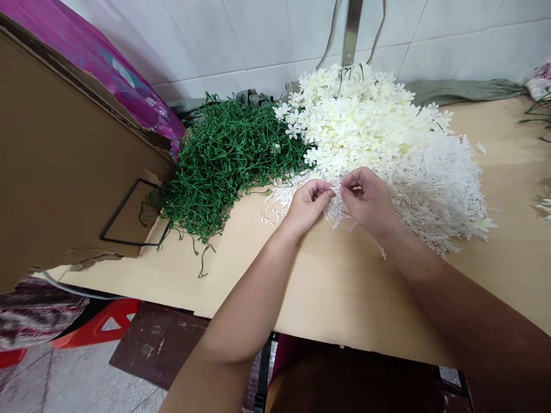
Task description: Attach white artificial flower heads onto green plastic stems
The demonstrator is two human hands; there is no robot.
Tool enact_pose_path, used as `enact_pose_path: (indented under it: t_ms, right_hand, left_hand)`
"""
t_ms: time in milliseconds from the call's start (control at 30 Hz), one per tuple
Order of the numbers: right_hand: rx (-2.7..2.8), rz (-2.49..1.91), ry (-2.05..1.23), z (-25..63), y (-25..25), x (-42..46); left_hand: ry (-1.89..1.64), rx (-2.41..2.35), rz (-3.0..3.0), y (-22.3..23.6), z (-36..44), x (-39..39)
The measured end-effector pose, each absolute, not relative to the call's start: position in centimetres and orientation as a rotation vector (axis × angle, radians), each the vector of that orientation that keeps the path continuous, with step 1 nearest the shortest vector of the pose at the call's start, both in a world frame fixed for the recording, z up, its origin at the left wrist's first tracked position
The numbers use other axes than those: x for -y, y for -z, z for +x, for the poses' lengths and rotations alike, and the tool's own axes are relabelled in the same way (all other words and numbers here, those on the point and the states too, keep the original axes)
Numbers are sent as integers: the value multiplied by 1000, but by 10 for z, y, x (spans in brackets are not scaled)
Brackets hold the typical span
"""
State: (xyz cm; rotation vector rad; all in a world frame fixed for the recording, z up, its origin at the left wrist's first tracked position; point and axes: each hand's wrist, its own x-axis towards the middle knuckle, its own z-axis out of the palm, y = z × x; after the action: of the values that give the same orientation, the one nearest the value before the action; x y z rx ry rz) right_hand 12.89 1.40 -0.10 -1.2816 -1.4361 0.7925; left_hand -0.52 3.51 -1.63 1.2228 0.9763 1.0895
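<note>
My left hand [313, 198] and my right hand [364, 192] meet almost fingertip to fingertip over the near edge of a heap of thin white stem pieces [434, 189]. Both are closed in a pinch, thumb against fingers. Whatever lies between the fingertips is small and white; I cannot make out its kind. Right behind the hands rises a pile of white artificial flowers [353, 120]. To the left of it sits a mound of green plastic stems [232, 149]. A few white pieces [267, 218] lie loose beside my left hand.
A cardboard box [64, 149] with a black wire frame [124, 212] stands at the left of the table [344, 287]. The tiled wall [267, 34] closes off the back. More green stems [540, 112] lie at the right edge. A red stool [99, 330] is on the floor.
</note>
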Motion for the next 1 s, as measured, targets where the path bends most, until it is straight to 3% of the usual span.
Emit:
enact_pose_path:
  t_ms: [300,600,1000]
  right_hand:
    - [1194,-1252,-877,133,5,-22]
    - [1047,-1185,-1172,139,0,-23]
    - [1397,-1266,-962,134,-2,-17]
  left_hand:
    - [-1065,-1005,1323,21,-6,-37]
    - [-1019,-982,1428,18,-10,-33]
    - [-1131,-921,1354,12,-9,-32]
